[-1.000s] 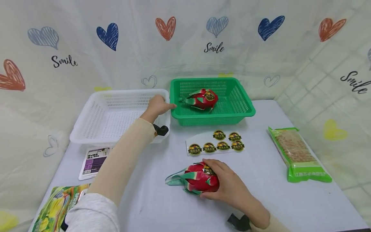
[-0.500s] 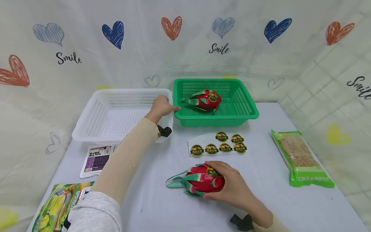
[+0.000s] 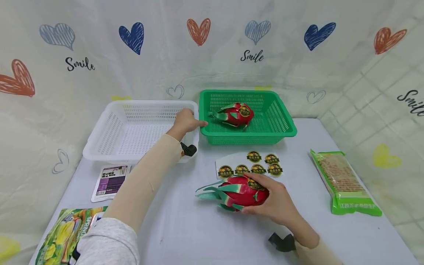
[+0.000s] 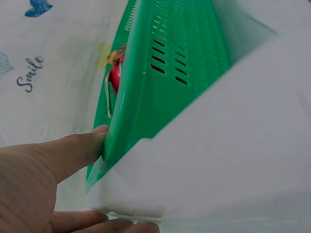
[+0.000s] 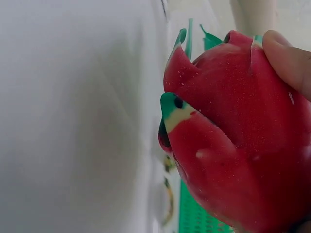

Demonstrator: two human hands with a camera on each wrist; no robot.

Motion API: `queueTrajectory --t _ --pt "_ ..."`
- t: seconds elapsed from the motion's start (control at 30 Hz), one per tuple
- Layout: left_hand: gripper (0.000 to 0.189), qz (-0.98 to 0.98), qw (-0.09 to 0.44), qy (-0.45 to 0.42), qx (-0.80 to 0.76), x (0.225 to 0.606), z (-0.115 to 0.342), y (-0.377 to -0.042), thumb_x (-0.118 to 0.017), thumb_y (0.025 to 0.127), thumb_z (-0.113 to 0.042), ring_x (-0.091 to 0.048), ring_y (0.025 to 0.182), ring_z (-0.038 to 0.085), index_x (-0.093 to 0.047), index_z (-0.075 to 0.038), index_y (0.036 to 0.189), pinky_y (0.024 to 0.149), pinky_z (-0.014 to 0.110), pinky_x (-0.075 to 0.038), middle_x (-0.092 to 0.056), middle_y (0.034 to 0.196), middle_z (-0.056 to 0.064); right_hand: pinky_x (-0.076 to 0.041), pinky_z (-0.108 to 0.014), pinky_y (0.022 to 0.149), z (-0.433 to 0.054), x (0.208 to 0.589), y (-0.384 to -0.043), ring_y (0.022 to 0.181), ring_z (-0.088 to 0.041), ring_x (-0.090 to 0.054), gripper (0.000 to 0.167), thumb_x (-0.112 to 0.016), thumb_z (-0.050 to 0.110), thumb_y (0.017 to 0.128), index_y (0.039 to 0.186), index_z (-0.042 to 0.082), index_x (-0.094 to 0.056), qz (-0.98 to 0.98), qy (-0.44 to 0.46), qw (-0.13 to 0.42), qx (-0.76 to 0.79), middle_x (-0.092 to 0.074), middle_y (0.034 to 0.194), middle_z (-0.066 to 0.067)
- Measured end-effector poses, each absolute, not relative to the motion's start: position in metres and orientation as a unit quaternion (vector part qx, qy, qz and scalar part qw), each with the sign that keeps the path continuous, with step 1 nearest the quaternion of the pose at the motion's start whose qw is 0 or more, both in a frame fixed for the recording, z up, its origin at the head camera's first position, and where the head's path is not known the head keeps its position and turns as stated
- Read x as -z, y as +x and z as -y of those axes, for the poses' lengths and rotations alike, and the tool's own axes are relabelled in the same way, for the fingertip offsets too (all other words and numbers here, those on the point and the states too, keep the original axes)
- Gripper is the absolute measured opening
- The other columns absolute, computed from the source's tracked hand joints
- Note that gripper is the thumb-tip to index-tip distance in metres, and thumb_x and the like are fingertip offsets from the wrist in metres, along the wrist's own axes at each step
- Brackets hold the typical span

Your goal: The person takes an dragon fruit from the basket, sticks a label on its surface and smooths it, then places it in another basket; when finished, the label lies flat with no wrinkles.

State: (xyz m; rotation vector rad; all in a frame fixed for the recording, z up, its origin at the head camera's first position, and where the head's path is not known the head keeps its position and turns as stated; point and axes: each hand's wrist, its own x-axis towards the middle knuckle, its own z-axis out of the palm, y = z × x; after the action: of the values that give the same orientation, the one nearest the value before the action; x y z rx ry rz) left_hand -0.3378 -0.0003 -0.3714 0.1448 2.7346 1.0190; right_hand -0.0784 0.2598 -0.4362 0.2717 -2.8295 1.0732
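Note:
My right hand (image 3: 278, 202) grips a red dragon fruit (image 3: 241, 191) with green leaf tips and a round black-and-gold sticker. Held at its right end, the fruit partly covers the front of a white sticker sheet (image 3: 232, 161); in the right wrist view the dragon fruit (image 5: 233, 141) looks raised off the table. My left hand (image 3: 185, 119) rests at the right rim of the white basket (image 3: 109, 158). Its thumb (image 4: 80, 150) reaches across and touches the rim of the green basket (image 3: 245, 140). Another stickered dragon fruit (image 3: 236, 115) lies inside the green basket.
To the right lies a green-edged food packet (image 3: 344, 180). On the left are a white pouch with a purple label (image 3: 110, 182) and a yellow-green packet (image 3: 63, 233) partly behind the left sleeve. A heart-patterned sheet (image 3: 159, 48) hangs behind the baskets.
My right hand has lifted the dragon fruit and carried it slightly away from me and to the right, over the sheet's front edge. My left hand stays at the basket rims.

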Motion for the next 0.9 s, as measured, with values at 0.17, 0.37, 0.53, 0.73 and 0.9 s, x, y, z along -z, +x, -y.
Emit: queueTrajectory --t 0.17,0.37,0.53,0.73,0.9 --pt "0.053 -0.930 0.108 0.053 -0.348 0.375 0.000 -0.341 -0.078 0.092 -0.044 -0.056 0.092 0.021 -0.064 0.000 0.120 0.077 0.035 -0.050 -0.064 0.108 0.011 -0.060 -0.060 0.091 -0.274 0.420 -0.090 0.131 -0.036 -0.056 0.094 -0.098 0.047 0.066 0.148 0.029 -0.057 0.931 0.065 0.056 -0.354 -0.062 0.146 -0.011" --pt "0.053 -0.928 0.104 0.057 -0.355 0.377 0.002 -0.342 -0.079 0.091 -0.044 -0.057 0.090 0.021 -0.064 -0.001 0.118 0.075 0.034 -0.050 -0.065 0.105 0.011 -0.060 -0.038 0.089 -0.292 0.401 -0.115 0.130 -0.034 -0.054 0.091 -0.097 0.039 0.070 0.150 0.030 -0.055 0.928 0.069 0.071 -0.360 -0.060 0.147 -0.012" --pt "0.053 -0.930 0.103 0.059 -0.349 0.374 0.003 -0.340 -0.078 0.092 -0.044 -0.057 0.089 0.021 -0.064 -0.001 0.117 0.074 0.033 -0.050 -0.064 0.104 0.011 -0.052 -0.012 0.080 -0.304 0.385 -0.143 0.127 -0.034 -0.056 0.088 -0.096 0.032 0.074 0.151 0.030 -0.054 0.920 0.078 0.080 -0.375 -0.058 0.149 -0.015" --pt "0.052 -0.931 0.104 0.059 -0.344 0.376 0.001 -0.342 -0.078 0.092 -0.045 -0.055 0.090 0.021 -0.063 -0.002 0.115 0.075 0.034 -0.049 -0.061 0.102 0.009 -0.054 -0.013 0.077 -0.313 0.365 -0.179 0.126 -0.035 -0.057 0.084 -0.093 0.032 0.079 0.153 0.028 -0.053 0.917 0.066 0.068 -0.387 -0.056 0.151 -0.014" --pt "0.047 -0.932 0.102 0.059 -0.342 0.375 -0.001 -0.340 -0.079 0.092 -0.044 -0.053 0.087 0.020 -0.060 -0.003 0.106 0.072 0.031 -0.046 -0.055 0.093 0.006 -0.055 -0.016 0.075 -0.317 0.353 -0.209 0.121 -0.030 -0.057 0.084 -0.091 0.041 0.080 0.153 0.030 -0.051 0.919 0.042 0.044 -0.389 -0.056 0.149 -0.012"
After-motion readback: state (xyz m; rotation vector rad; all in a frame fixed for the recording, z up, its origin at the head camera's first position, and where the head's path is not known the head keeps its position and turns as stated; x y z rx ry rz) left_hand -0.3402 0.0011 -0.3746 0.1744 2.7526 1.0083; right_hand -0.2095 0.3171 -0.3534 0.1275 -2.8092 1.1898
